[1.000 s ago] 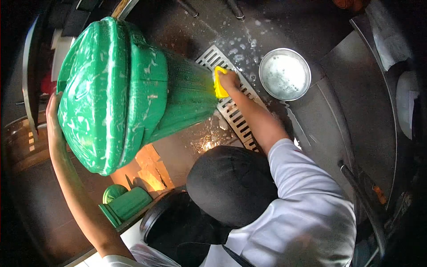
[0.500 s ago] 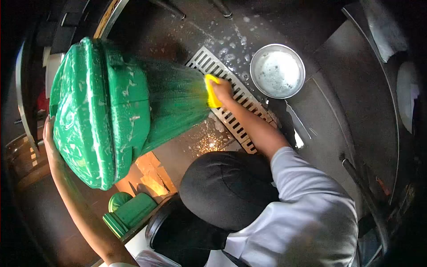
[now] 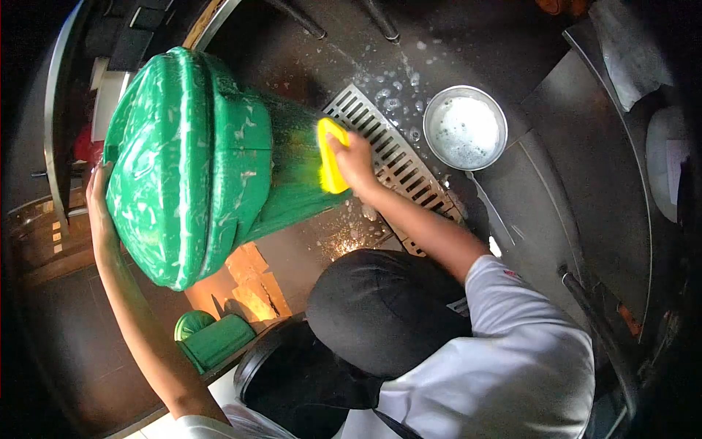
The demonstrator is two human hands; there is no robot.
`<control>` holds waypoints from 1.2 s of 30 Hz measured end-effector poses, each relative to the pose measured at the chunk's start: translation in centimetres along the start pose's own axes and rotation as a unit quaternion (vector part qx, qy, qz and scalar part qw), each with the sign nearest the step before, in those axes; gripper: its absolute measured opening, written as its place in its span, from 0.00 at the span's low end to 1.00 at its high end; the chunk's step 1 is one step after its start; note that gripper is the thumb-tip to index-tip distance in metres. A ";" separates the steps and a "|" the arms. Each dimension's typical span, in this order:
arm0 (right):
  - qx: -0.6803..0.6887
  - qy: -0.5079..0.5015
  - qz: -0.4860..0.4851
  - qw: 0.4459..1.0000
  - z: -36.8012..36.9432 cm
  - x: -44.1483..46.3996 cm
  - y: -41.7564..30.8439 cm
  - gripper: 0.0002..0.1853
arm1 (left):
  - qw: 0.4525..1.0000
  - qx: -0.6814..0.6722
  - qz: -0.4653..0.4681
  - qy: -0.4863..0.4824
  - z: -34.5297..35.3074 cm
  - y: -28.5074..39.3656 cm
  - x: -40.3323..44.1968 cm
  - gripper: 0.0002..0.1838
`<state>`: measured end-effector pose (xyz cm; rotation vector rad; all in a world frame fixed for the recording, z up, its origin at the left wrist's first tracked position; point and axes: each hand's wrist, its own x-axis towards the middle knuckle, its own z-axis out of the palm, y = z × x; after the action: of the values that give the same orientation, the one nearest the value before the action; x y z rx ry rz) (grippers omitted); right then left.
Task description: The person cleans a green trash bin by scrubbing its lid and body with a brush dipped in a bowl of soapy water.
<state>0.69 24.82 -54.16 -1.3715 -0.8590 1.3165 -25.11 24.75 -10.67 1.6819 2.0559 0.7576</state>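
Observation:
A large green trash bin (image 3: 241,154) with a domed lid lies tilted on its side, streaked with soap suds. My left hand (image 3: 99,183) grips the edge of the lid at the far left. In my right hand (image 3: 355,162) is a yellow scrub brush (image 3: 333,155), its bristles against the lower body of the bin, which looks wet and blurred. A round metal basin (image 3: 466,128) of foamy water stands on the floor to the right of my right hand.
A slotted metal drain grate (image 3: 409,172) crosses the floor beneath my right arm. Suds dot the dark floor (image 3: 395,95). Green objects (image 3: 219,340) lie at lower left near flattened cardboard (image 3: 252,282). A black cap (image 3: 387,314) fills the lower middle. Dark metal legs (image 3: 376,18) stand at the top.
My right hand has moved the brush left along the bin, toward its lid. The bin and my left hand appear slightly higher and farther right in view.

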 end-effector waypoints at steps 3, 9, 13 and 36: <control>0.213 -0.064 -0.028 0.975 -0.7 -5.3 -10.9 0.22 | 1.000 -0.013 0.012 0.014 1.0 1.1 -0.5 0.19; 0.312 -0.156 0.015 0.937 1.1 4.9 -17.5 0.14 | 0.997 0.044 0.055 -0.017 -0.4 -0.3 0.4 0.22; 0.097 -0.044 -0.178 0.978 0.2 0.6 -13.4 0.18 | 0.998 0.041 0.036 0.023 0.6 0.3 0.3 0.23; -0.058 -0.165 -0.672 0.720 -1.9 -11.8 -13.9 0.09 | 0.997 0.037 0.010 0.067 1.4 1.0 -0.8 0.25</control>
<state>2.72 16.58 -37.88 -0.2501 -1.7170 0.2910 -23.28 24.37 -11.20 1.7368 2.1848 0.8319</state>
